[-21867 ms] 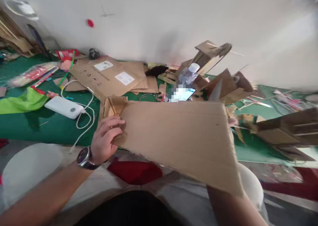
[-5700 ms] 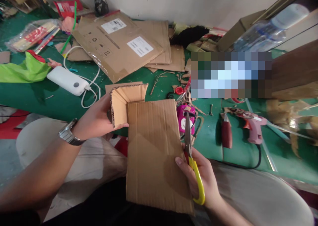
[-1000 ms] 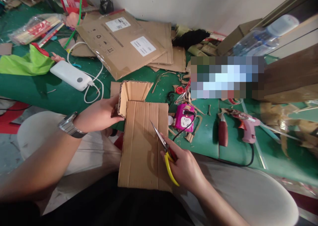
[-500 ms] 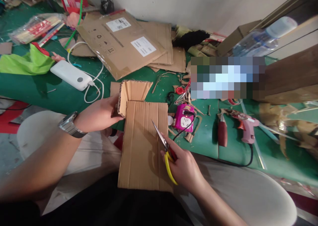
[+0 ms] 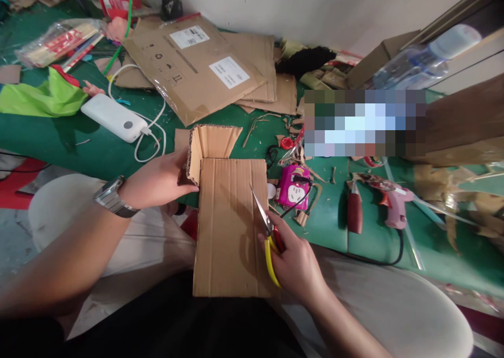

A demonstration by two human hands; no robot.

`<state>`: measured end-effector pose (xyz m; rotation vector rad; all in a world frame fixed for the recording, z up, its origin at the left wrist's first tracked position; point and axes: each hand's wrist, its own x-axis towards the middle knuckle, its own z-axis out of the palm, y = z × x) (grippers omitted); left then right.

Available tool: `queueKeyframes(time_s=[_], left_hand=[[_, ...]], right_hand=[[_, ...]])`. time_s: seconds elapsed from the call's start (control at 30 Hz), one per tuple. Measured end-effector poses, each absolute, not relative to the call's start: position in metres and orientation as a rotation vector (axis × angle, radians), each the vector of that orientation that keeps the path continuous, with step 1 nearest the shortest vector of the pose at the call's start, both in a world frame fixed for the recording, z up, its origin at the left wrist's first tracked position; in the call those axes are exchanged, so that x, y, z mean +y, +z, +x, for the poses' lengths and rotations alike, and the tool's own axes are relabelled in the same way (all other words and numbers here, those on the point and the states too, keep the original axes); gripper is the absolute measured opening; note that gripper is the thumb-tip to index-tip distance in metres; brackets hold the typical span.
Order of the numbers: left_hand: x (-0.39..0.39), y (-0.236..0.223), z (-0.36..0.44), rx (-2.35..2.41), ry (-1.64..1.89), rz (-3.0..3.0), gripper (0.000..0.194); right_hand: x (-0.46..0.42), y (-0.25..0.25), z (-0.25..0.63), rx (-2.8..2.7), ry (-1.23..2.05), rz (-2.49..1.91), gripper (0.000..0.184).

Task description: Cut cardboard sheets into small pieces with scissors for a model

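A brown cardboard sheet [image 5: 226,227] with a folded-up flap at its far end lies over my lap and the table edge. My left hand [image 5: 157,182], with a watch on the wrist, grips the folded flap at the sheet's left far corner. My right hand [image 5: 293,263] is closed on yellow-handled scissors [image 5: 268,237]. Their blades point up and to the left over the sheet's right edge.
On the green table [image 5: 71,148] lie a white power bank with cable [image 5: 114,117], flattened boxes with labels [image 5: 197,69], a pink power socket [image 5: 293,186], a red-handled tool [image 5: 354,213], a pink glue gun [image 5: 389,203], a water bottle [image 5: 417,59] and cardboard scraps.
The scissors and my right hand have shifted slightly right and up along the sheet's right edge. The left hand keeps its hold on the flap.
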<state>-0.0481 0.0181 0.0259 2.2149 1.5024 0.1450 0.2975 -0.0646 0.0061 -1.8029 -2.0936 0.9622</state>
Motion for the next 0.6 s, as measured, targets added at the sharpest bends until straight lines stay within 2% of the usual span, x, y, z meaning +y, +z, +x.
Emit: queueKeyframes(time_s=[0.3,0.6], left_hand=[[0.019,0.010,-0.055,1.524,0.213,2.216,0.043],[0.018,0.010,-0.054,1.532,0.288,2.194,0.043]], right_hand=[[-0.065,0.004,0.298,-2.153,0.926,-1.741,0.055],[-0.065,0.004,0.298,-2.181,0.908,-1.727,0.055]])
